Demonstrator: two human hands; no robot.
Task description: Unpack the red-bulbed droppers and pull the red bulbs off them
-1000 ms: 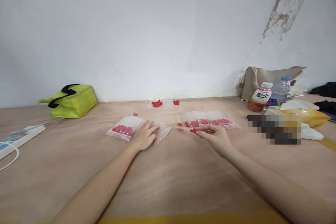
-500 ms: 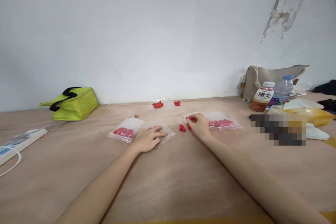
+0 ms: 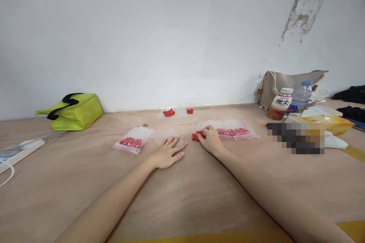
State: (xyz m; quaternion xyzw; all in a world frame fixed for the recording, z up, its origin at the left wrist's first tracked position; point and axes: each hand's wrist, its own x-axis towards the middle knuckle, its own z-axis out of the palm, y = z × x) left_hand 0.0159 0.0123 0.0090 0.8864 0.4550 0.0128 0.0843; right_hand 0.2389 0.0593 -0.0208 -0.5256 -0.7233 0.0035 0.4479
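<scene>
My left hand (image 3: 169, 155) lies flat with its fingers spread, pressing a clear plastic bag (image 3: 160, 134) to the table. Beside it, on the left, rests a zip bag (image 3: 144, 133) with several red pieces inside. My right hand (image 3: 211, 141) is closed, with its fingertips on a small row of red-tipped sticks (image 3: 195, 137). Thin pale stems run from the sticks toward the wall. The hand partly covers the row, so how many pieces it grips is hidden. Right behind that hand are overlapping zip bags (image 3: 235, 124) with red pieces in them.
Near the wall lie a clear bag (image 3: 179, 112) and loose red pieces (image 3: 169, 112). A lime-green bag (image 3: 82, 112) and a power strip (image 3: 21, 152) are on the left. On the right stand a drink bottle (image 3: 281, 104), a water bottle (image 3: 303, 93) and a beige bag (image 3: 265, 89).
My left hand has flattened and spread its fingers over the clear bag. My right hand has drawn its red-tipped stick in against the others. The whole view has shifted slightly.
</scene>
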